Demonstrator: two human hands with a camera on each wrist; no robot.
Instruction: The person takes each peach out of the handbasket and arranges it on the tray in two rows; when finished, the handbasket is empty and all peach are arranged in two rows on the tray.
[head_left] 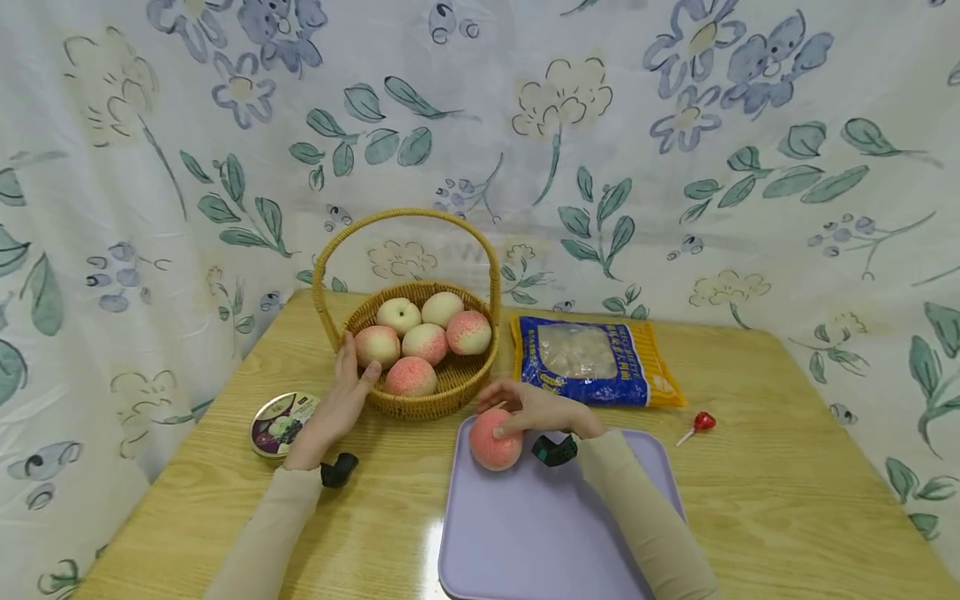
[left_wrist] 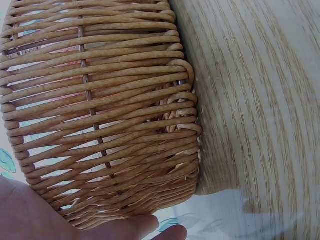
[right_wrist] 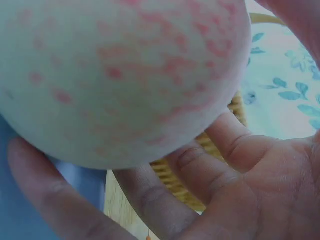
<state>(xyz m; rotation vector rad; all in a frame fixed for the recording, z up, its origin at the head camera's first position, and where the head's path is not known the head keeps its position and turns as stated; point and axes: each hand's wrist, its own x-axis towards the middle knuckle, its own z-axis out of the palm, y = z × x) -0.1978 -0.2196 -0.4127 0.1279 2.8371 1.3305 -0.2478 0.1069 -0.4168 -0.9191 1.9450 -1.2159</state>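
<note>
My right hand [head_left: 542, 408] holds a pink peach [head_left: 491, 452] by its upper part, over the back left corner of a lilac tray [head_left: 540, 533]. Seen from the right wrist, the peach [right_wrist: 120, 85] is pale with pink speckles, and the fingers curl around its side. Whether it touches the tray is hard to tell. On the left, my left hand [head_left: 339, 410] rests with fairly straight fingers against the side of a wicker basket [head_left: 423, 408]. Several pink-and-cream peaches [head_left: 411, 377] lie inside. The left wrist view shows the basket's woven wall [left_wrist: 110, 115] close up beside the hand.
Behind the tray lies a blue and yellow food bag [head_left: 585, 358] with a clear window. A red lollipop [head_left: 703, 422] is to the tray's right. Left of the basket, a round tin [head_left: 281, 425] is partly hidden by my left arm. The basket's tall handle [head_left: 405, 212] arches upward.
</note>
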